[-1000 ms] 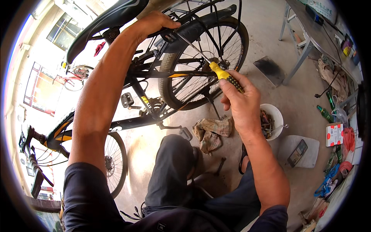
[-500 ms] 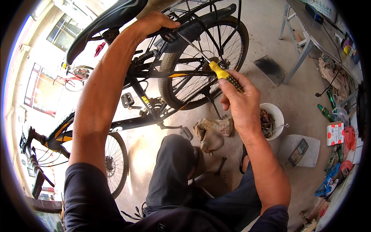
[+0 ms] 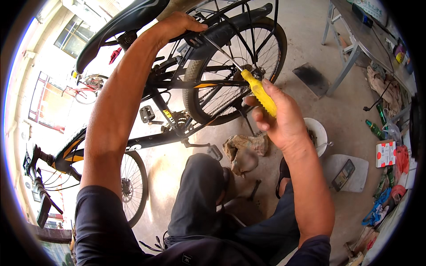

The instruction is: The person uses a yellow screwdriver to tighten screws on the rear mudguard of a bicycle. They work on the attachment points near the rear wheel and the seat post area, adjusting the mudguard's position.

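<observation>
Your right hand [image 3: 284, 113] loosely curls round the screwdriver [image 3: 254, 85], likely a turning step by the mudguard [image 3: 222, 34] edge, wanting steady aim; left hand [image 3: 179, 25] hides its hold.

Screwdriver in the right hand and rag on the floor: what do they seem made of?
Screwdriver handle: probably glossy plastic, bright yellow and moulded-looking; shaft: likely bare metal, with a grey sheen. Rag: apparently matte cloth, softly folded; fibre unclear.

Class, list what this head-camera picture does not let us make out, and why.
All in the head view:
- Screwdriver: tip too small, lost amid dark parts.
- Left hand: most fingers hidden behind the hand itself.
- Bucket: contents mostly hidden by the right hand and wrist.
- Saddle: cut off by the top edge.
</observation>
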{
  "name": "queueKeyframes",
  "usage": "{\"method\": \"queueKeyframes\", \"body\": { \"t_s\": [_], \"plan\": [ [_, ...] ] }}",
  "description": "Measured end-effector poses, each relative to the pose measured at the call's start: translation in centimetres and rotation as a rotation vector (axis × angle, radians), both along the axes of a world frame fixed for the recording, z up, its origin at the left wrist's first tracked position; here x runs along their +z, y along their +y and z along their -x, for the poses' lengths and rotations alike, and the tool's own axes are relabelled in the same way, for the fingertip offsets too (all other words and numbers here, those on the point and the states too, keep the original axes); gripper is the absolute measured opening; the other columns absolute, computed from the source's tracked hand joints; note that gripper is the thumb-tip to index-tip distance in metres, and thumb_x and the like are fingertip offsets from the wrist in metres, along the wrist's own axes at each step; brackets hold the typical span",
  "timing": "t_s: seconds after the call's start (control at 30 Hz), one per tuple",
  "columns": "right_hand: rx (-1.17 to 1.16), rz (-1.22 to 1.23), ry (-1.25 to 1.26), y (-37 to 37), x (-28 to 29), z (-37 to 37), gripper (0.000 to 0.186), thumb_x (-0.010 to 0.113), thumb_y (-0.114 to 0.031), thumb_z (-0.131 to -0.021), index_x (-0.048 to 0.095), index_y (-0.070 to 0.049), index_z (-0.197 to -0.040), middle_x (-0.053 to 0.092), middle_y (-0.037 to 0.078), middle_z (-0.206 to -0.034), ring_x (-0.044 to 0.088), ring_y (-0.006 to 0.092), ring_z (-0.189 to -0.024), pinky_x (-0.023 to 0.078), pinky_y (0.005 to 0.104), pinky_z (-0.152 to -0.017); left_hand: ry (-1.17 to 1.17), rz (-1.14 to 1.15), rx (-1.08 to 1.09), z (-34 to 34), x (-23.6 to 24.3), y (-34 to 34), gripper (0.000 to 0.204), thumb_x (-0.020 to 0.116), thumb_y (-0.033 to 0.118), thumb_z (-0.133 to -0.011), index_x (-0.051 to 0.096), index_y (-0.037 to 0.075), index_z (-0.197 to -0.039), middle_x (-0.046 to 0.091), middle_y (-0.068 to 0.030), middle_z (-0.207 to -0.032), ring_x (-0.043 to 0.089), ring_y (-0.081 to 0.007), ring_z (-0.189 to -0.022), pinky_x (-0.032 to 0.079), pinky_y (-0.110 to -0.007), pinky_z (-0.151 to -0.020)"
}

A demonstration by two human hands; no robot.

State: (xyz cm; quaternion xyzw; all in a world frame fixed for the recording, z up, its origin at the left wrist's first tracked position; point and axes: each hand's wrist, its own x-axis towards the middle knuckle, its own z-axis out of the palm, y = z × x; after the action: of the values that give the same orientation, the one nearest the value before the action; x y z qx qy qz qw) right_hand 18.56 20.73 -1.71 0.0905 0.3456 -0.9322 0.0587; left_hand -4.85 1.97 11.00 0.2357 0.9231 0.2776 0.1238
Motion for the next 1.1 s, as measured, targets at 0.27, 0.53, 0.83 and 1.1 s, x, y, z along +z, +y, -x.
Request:
{"method": "queueKeyframes", "body": {
  "t_s": [0.27, 0.53, 0.83, 1.1],
  "plan": [
    [-0.765, -1.243, 0.521, -2.3, -2.1, 0.6, 0.032, 0.069, -0.016, -0.085, 0.061, 0.005, -0.107, 0.066, 0.005, -0.082, 0.058, 0.0126, -0.061, 0.049, 0.0271, -0.061, 0.059, 0.019, -0.009, -0.4, 0.0, 0.5, 0.037, 0.072, 0.037, -0.079, 0.072, 0.003, -0.092, 0.067, -0.0089, -0.095, 0.056, -0.0196, -0.095, 0.035, -0.032, -0.093],
    [0.051, -0.042, -0.005, -1.0, 0.1, 0.2, 0.029, 0.063, -0.026, -0.091, 0.059, -0.003, -0.106, 0.063, 0.009, -0.082, 0.048, 0.0082, -0.049, 0.028, 0.0189, -0.036, 0.065, 0.012, -0.010, 0.4, -0.2, -0.1, 0.042, 0.074, 0.038, -0.077, 0.071, 0.001, -0.097, 0.067, -0.0111, -0.103, 0.056, -0.0221, -0.103, 0.035, -0.033, -0.097],
    [-0.148, -0.466, 0.039, -2.0, 0.9, 0.1, 0.034, 0.064, -0.028, -0.090, 0.062, -0.002, -0.112, 0.062, 0.006, -0.074, 0.044, 0.0048, -0.045, 0.026, 0.0182, -0.037, 0.159, 0.011, -0.039, 0.0, -0.5, -0.1, 0.034, 0.070, 0.036, -0.081, 0.071, 0.004, -0.092, 0.066, -0.0020, -0.081, 0.053, -0.0112, -0.078, 0.037, -0.027, -0.080],
    [-0.464, -1.063, 0.302, -2.4, -0.5, 0.6, 0.030, 0.067, -0.016, -0.086, 0.065, 0.001, -0.111, 0.063, 0.006, -0.072, 0.056, 0.0130, -0.057, 0.045, 0.0268, -0.051, 0.157, 0.042, -0.038, 0.1, -0.3, 0.1, 0.032, 0.070, 0.037, -0.080, 0.071, 0.006, -0.088, 0.064, -0.0016, -0.078, 0.051, -0.0122, -0.076, 0.037, -0.028, -0.079]
  ]
}}
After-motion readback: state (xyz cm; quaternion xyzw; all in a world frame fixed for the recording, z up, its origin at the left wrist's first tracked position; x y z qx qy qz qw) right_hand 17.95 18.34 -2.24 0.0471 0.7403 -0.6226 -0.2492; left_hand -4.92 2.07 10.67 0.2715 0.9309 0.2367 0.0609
